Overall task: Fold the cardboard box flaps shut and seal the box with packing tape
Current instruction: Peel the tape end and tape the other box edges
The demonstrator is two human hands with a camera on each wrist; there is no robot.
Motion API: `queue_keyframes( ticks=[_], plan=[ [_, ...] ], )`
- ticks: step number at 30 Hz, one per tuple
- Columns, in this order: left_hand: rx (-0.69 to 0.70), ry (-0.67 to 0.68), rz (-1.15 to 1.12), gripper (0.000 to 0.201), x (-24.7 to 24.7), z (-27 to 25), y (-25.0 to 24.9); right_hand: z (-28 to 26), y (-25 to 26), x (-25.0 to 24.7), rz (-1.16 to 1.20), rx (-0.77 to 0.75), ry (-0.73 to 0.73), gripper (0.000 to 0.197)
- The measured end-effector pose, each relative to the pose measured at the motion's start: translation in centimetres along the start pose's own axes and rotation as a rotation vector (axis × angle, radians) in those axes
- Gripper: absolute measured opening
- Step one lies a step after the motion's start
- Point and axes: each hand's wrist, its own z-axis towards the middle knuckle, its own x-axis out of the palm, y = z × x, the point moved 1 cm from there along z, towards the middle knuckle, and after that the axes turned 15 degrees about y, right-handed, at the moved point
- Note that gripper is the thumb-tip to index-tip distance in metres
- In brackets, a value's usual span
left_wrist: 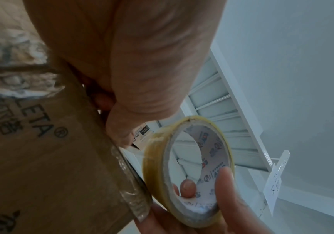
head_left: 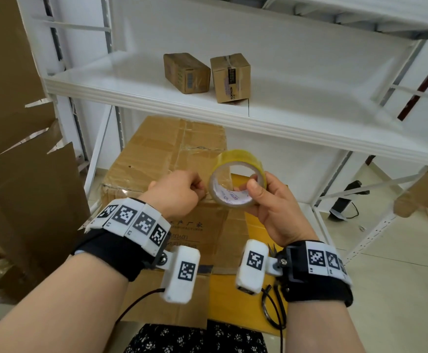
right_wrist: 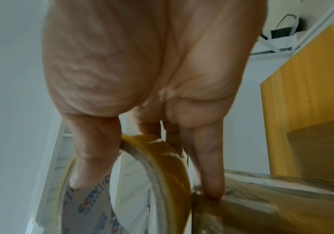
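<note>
1. Right hand [head_left: 271,207] has the tape roll [head_left: 235,178] clamped, thumb hooked inside the printed core, fingers wrapped round the outer yellow band, roll held on edge just above the near top edge of the cardboard box [head_left: 172,159].
2. Left hand [head_left: 179,193] sits just left of the roll, fingers curled in tight at the box's top edge; from the left wrist view they seem to pinch the tape's loose end against the cardboard (the exact contact is hidden by the knuckles).
3. The box's top flaps lie flat and closed, old glossy tape strips crossing them; the box stands directly in front of the person, its far part tucked under the white shelf [head_left: 233,108].
4. Above the box, on that shelf, two small cardboard cartons [head_left: 186,72] stand side by side, well clear of the hands.
5. Left of the box, big flattened cardboard sheets [head_left: 16,123] lean up and crowd that side.
6. Right of the box, a yellow board [head_left: 253,225] lies against it, and beyond that there is pale tiled floor [head_left: 399,276] with a dark device and cord under the shelf frame.
7. White wall behind the box; black cables dangle from both wristbands near its front face.
</note>
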Motion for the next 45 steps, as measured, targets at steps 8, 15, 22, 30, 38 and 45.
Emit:
queue_keyframes(
  ticks=[8,15,22,30,38,45],
  plan=[
    [0.028,0.02,-0.012,0.011,0.0,0.1,0.3,-1.1,0.3,-0.6,0.158,-0.051,-0.107,0.019],
    [-0.035,-0.001,0.156,0.013,0.0,0.3,-1.1,-1.4,0.2,-0.3,0.168,-0.053,-0.149,0.023],
    [0.034,0.027,0.132,0.021,0.4,1.1,-2.8,-1.3,-0.2,-0.1,0.175,-0.042,-0.131,0.028],
    [0.04,0.129,0.056,0.028,0.8,1.4,-2.3,-0.7,-1.3,-0.3,0.18,-0.049,-0.094,0.082],
    [0.053,0.168,0.034,0.031,0.6,2.2,-2.3,-0.3,-1.9,-0.4,0.212,-0.008,-0.12,0.099],
    [0.035,0.175,0.058,0.029,0.9,2.5,-2.1,-0.4,-2.2,-0.3,0.273,0.052,-0.071,0.078]
  ],
)
